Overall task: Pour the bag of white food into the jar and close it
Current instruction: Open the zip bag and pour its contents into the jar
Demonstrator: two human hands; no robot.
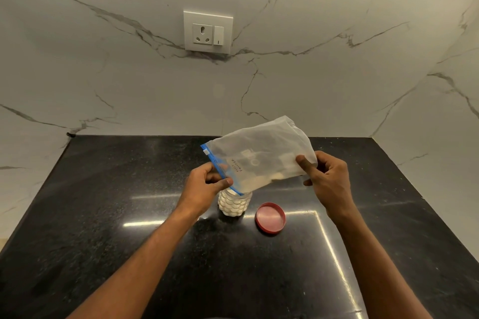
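Note:
A clear zip bag [261,153] with a blue seal strip hangs tilted over a clear patterned jar [234,203] that holds white food. The bag's blue mouth end points down onto the jar's opening. A little white food lies along the bag's lower edge. My left hand [207,184] pinches the blue mouth end just above the jar. My right hand [326,176] grips the bag's raised bottom end, thumb on its front. A red lid [270,217] lies on the black countertop [103,215], just right of the jar.
A white marble wall rises behind the counter, with a socket and switch plate [208,31] on it. The counter's left and right edges run diagonally toward me.

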